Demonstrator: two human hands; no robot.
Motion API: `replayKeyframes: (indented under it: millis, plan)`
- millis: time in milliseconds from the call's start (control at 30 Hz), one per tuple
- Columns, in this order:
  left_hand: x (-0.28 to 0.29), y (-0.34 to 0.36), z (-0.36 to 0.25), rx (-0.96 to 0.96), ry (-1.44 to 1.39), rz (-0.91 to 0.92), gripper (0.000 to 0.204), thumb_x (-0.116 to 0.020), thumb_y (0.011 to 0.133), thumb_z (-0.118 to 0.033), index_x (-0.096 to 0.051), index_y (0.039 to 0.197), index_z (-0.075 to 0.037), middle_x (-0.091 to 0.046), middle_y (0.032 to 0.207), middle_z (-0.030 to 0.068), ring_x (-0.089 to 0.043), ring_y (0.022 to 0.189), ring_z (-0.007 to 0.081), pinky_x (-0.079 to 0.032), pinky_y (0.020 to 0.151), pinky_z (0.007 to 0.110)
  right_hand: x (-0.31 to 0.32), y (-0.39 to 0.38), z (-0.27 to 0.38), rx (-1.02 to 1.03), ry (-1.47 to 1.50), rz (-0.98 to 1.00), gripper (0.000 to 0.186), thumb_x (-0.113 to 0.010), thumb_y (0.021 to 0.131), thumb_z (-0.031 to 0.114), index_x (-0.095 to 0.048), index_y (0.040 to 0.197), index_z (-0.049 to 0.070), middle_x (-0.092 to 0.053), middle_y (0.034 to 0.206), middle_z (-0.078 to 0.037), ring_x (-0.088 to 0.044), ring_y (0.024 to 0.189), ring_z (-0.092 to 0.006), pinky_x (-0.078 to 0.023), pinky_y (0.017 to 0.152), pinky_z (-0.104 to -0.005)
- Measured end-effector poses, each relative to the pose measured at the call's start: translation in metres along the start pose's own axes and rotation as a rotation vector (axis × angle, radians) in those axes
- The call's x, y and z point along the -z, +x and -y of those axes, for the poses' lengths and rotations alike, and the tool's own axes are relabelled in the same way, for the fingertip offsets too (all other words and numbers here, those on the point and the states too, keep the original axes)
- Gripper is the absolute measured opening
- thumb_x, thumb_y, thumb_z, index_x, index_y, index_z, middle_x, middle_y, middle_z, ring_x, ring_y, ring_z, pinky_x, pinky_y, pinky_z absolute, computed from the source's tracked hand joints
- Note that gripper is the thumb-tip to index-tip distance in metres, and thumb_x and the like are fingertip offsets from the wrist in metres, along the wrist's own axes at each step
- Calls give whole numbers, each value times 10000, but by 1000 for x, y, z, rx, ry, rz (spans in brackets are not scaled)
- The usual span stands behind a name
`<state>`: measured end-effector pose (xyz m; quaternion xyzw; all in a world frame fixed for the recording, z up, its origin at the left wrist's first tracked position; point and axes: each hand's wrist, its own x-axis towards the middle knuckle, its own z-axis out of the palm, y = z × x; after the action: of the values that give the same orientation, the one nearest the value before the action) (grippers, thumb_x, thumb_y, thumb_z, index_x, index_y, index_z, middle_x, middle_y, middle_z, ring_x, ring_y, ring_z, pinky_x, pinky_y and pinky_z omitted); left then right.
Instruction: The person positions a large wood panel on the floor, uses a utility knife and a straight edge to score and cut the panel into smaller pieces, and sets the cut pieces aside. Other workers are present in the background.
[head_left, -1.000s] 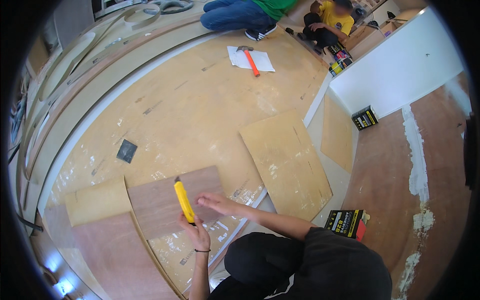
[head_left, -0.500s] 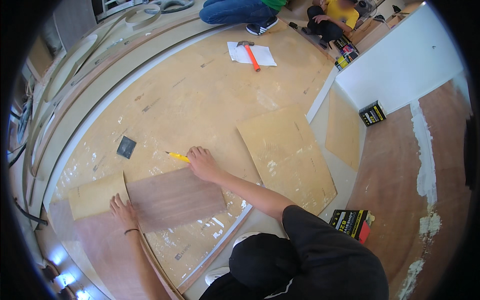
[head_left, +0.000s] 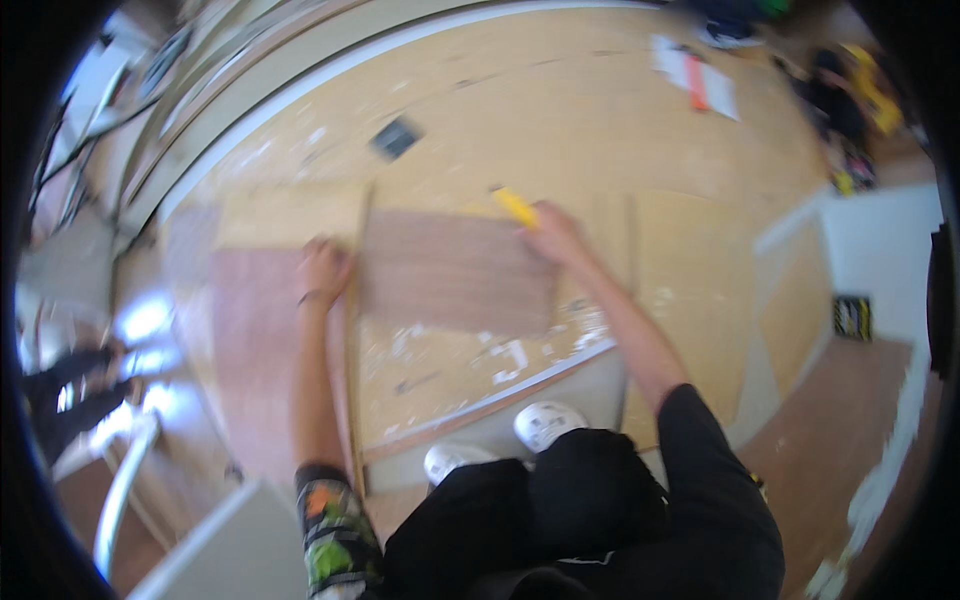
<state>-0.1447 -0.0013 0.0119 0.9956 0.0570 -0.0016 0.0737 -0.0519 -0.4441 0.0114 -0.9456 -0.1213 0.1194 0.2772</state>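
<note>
My right hand [head_left: 550, 235] grips a yellow utility knife [head_left: 512, 203], blade end pointing up-left, over the top right of a short brown plywood piece [head_left: 455, 275]. My left hand [head_left: 324, 265] is at the upper right edge of a longer pinkish plywood sheet [head_left: 262, 360], below a tan piece [head_left: 280, 213]; its fingers are blurred. The wood pieces lie on a large tan board [head_left: 545, 130] spattered with white. A dark square [head_left: 395, 137] lies above them, and another tan panel [head_left: 685, 310] lies to the right.
An orange-handled hammer [head_left: 697, 82] on paper lies at the far right. Co-workers [head_left: 835, 90] are at upper right; legs [head_left: 65, 400] show at left. A white partition [head_left: 880, 240] with an adhesive tin [head_left: 852, 317] stands right. Long curved strips [head_left: 215, 85] line the upper left.
My view has swung leftward, bringing my feet and the left side into sight. The knife went from upright in my left hand to my right hand; my left hand moved onto the sheets.
</note>
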Motion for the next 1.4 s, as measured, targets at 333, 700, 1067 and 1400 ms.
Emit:
replayKeyframes:
  millis: [333, 700, 1067, 1400]
  plan:
    - [15, 0, -14, -19, 13, -103, 325, -690, 812, -364, -660, 920, -59, -618, 991, 114, -613, 997, 317, -529, 822, 438, 1, -23, 24, 124, -218, -5, 667, -797, 731, 466, -604, 1181, 13, -563, 1244, -97, -510, 1189, -278, -417, 988, -412]
    - [-2, -49, -75, 217, -83, -440, 418, -687, 833, -290, -578, 1164, -58, -568, 1122, 183, -541, 1127, 327, -464, 914, 441, -1, -26, 32, 76, -241, 88, 754, -839, 676, 432, -569, 1241, 12, -545, 1287, -88, -500, 1204, -274, -403, 1001, -413]
    - [-56, -116, -160, 1213, -1517, -152, 506, -658, 812, -196, -501, 1240, 23, -531, 1080, 147, -555, 957, 231, -499, 813, 381, -15, -27, 14, 213, -105, -56, 583, -763, 786, 344, -574, 1239, 29, -584, 1251, -108, -513, 1196, -295, -411, 999, -428]
    - [-47, -137, -174, 1066, -1602, -150, 777, -612, 849, -113, -219, 1502, 37, -391, 1240, 144, -547, 1050, 230, -569, 815, 363, -9, -34, 14, 235, -83, -60, 529, -791, 772, 277, -584, 1182, 14, -583, 1193, -133, -537, 1122, -326, -426, 977, -434]
